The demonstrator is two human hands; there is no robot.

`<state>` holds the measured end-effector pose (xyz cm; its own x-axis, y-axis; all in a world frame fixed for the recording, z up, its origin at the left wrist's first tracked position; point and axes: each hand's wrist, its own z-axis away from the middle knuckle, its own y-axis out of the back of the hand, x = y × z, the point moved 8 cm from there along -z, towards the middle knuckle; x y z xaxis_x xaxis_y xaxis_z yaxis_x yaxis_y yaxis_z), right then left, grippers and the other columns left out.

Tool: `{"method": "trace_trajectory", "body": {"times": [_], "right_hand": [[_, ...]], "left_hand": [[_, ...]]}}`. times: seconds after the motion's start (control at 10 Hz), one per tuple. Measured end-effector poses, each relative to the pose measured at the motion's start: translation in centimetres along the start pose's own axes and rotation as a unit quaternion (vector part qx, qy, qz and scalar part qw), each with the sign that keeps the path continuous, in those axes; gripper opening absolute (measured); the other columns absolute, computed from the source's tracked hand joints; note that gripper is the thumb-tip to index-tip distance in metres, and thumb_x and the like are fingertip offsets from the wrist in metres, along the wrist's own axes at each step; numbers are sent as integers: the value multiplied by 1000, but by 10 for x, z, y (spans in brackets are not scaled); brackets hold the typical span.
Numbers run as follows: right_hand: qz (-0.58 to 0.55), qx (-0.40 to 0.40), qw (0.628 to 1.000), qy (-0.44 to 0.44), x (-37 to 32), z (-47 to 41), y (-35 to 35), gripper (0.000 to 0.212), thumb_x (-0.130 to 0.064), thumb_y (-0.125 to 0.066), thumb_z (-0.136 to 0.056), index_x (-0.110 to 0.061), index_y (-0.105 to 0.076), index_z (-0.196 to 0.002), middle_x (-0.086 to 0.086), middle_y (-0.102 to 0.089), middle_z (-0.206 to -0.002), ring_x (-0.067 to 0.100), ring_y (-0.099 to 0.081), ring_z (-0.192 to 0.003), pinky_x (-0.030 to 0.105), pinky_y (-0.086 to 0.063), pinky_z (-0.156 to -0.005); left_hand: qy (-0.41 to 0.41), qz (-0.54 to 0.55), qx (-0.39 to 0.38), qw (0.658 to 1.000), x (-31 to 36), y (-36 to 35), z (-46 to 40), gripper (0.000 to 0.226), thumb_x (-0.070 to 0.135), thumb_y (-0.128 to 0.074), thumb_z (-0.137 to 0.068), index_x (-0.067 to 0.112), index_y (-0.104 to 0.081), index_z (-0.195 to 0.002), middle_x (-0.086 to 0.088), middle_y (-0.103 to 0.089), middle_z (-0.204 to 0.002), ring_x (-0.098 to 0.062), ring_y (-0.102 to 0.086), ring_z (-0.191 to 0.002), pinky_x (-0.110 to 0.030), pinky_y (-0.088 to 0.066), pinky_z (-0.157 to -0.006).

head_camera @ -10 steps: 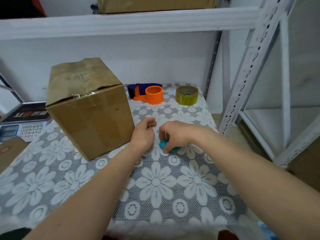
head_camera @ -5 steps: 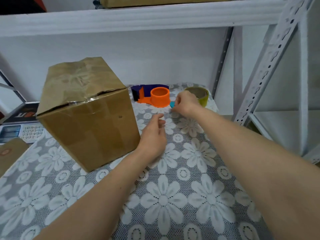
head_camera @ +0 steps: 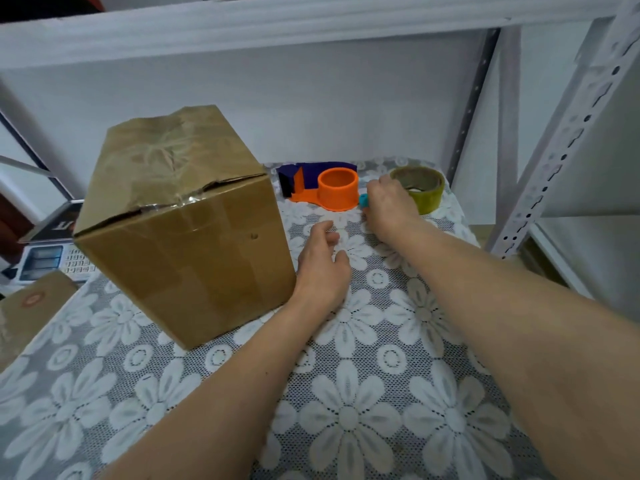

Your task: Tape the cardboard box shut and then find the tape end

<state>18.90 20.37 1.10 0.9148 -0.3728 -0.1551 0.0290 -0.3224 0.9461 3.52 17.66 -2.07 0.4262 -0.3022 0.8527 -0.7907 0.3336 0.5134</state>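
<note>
While the cardboard box [head_camera: 180, 216] stands taped at the table's [head_camera: 363, 393] left, the tape roll [head_camera: 420, 188] lies flat far right, just beyond my right hand [head_camera: 388, 206], which grips a small blue thing [head_camera: 364, 200]; my left hand [head_camera: 323, 265] hangs relaxed, farther off.

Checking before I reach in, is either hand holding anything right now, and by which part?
The right hand grips a small teal object; only its tip shows, so the held part cannot be told. The left hand holds nothing.

Cardboard box [head_camera: 183, 230] blocks left; orange dispenser [head_camera: 332, 192], tape roll [head_camera: 424, 190] crowd rear; tablecloth [head_camera: 346, 393] foreground passable.
</note>
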Motion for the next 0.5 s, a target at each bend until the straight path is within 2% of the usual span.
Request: {"method": "trace_trajectory", "body": {"times": [0.1, 0.2, 0.3, 0.4, 0.5], "right_hand": [[21, -14, 1000, 6, -2, 4, 1, 35, 2, -57, -88, 0, -51, -123, 19, -48, -126, 32, -48, -116, 38, -47, -87], [45, -18, 999, 7, -2, 9, 4, 31, 2, -56, -89, 0, -56, -119, 20, -48, -125, 32, -47, -115, 36, -47, -82], [56, -23, 998, 18, 0, 16, 6, 28, -1, -57, -89, 0, -57, -116, 18, -48, -121, 31, -48, -111, 33, -41, -71], [17, 3, 1000, 23, 1, 26, 17, 34, 0, -57, -87, -3, -53, -121, 15, -49, -118, 29, -52, -102, 33, -43, -70], [-5, -22, 1000, 13, 4, 37, 26, 32, 3, -55, -86, -6, -55, -117, 13, -52, -115, 28, -55, -96, 35, -46, -69]], "left_hand": [[0, 2, -5, 1000, -1, -1, 1, 53, 8, -47, -95, 17, -30, -145, -4, -50, -135, -19, -48, -125, -38, -39, -107], [-2, -3, -3, 1000, -3, -3, 1, 53, 8, -49, -95, 17, -30, -144, -3, -51, -134, -18, -48, -125, -38, -39, -108], [-1, -14, -7, 1000, -3, -4, 1, 53, 9, -50, -95, 17, -32, -144, -1, -52, -133, -17, -48, -125, -36, -39, -107], [-17, -68, -25, 997, 1, -6, -2, 44, 11, -53, -94, 14, -44, -137, -2, -53, -132, -17, -47, -125, -29, -37, -106], [-19, -124, -70, 990, 4, -13, 0, 32, 15, -57, -93, 12, -58, -125, -5, -50, -132, -20, -45, -124, -31, -35, -108]]}}
